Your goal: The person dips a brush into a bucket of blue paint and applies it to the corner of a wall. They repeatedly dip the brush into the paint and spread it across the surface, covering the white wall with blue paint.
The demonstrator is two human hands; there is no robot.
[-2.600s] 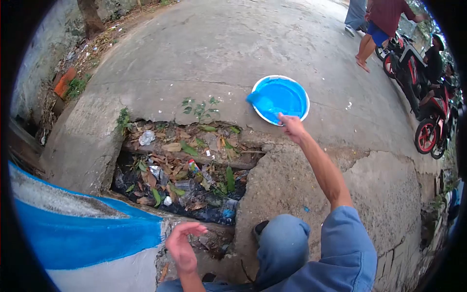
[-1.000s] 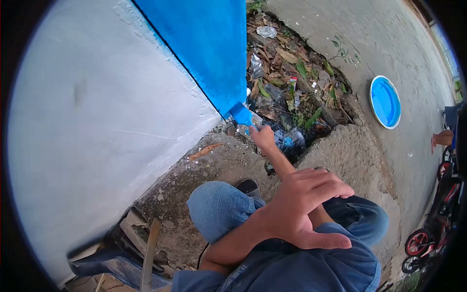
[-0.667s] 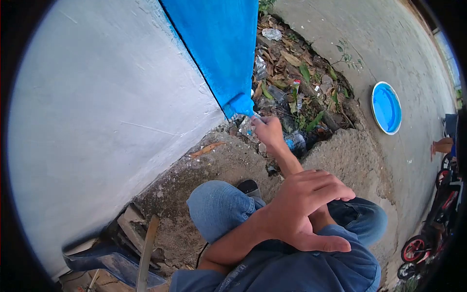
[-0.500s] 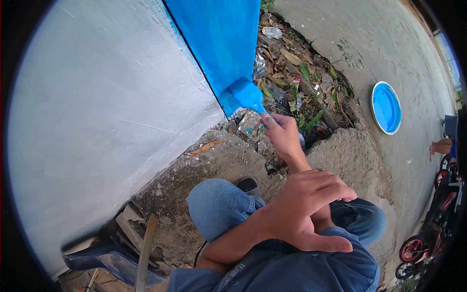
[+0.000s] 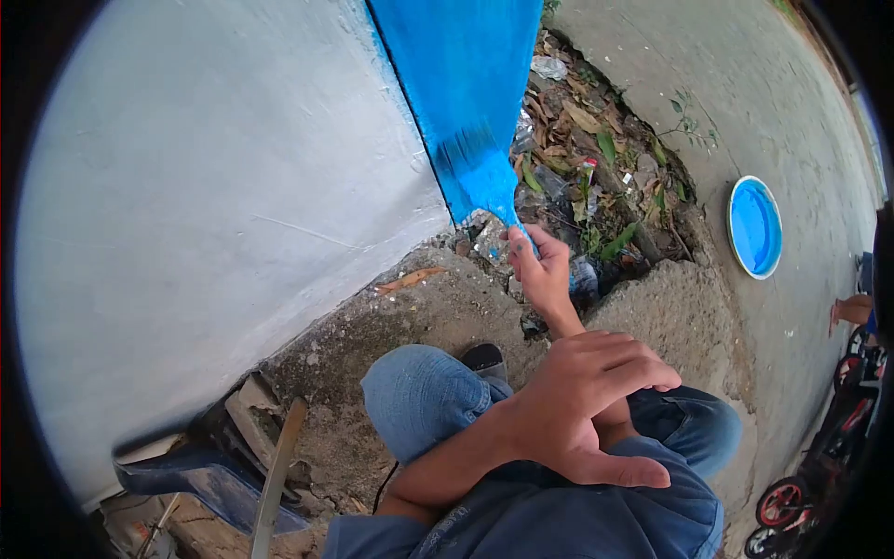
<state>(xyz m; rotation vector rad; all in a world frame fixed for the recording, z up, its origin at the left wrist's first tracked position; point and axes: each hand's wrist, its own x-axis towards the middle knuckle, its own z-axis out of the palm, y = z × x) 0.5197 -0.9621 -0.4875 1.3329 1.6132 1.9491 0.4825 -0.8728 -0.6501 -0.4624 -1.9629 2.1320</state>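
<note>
Holding brush (image 5: 488, 181) against blue wall (image 5: 456, 70), right fingers (image 5: 550, 245); left fingers (image 5: 638, 374) wide, overlapping right forearm (image 5: 564, 320); litter (image 5: 584, 119) beside wall.

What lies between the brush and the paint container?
In the head view, leafy litter lies beside the brush, then a strip of concrete reaches the paint container.

The concrete ground (image 5: 643, 51) carries a white-rimmed basin (image 5: 738, 220); a brown leaf (image 5: 410, 280) lies near the ground's edge along the wall (image 5: 242, 186).
</note>
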